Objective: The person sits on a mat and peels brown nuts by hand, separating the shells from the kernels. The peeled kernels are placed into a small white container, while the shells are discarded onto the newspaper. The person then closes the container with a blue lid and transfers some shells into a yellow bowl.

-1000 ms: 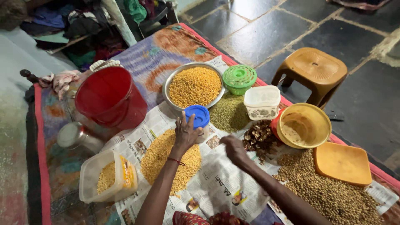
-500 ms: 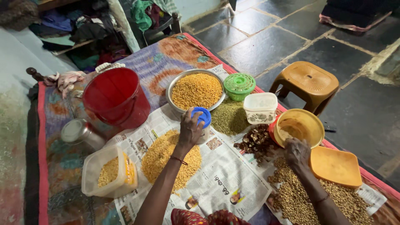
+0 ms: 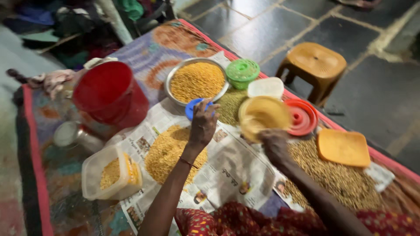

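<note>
- Head view: my left hand [image 3: 202,123] rests on the blue lid [image 3: 195,108] of a small jar; the fingers [image 3: 205,109] are curled together over the lid's near edge, clamped on it. The jar stands upright, its long axis vertical, lid facing up, on the newspaper [image 3: 232,168] just in front of the steel bowl [image 3: 171,89] of yellow lentils.
- My right hand [image 3: 273,142] holds the yellow bowl [image 3: 264,117] by its lower rim, fingers closed on it. The bowl is tipped on edge, its open mouth facing me and the camera, lifted above the newspaper between the green grain pile [image 3: 230,105] and the red lid [image 3: 302,117].
- The jar's body is hidden behind my left hand, so I cannot tell what is in it. The picture is blurred with motion, and the exact grip of the right fingers on the rim is hard to make out.
- Around: a pile of yellow lentils [image 3: 168,153] under my left wrist, a clear tub [image 3: 109,175] with more lentils, a red bucket [image 3: 109,96], a green lid [image 3: 242,72], a white tub [image 3: 265,87], an orange square lid [image 3: 344,147] on brown seeds [image 3: 332,177], and a brown stool [image 3: 315,65] on the floor.
</note>
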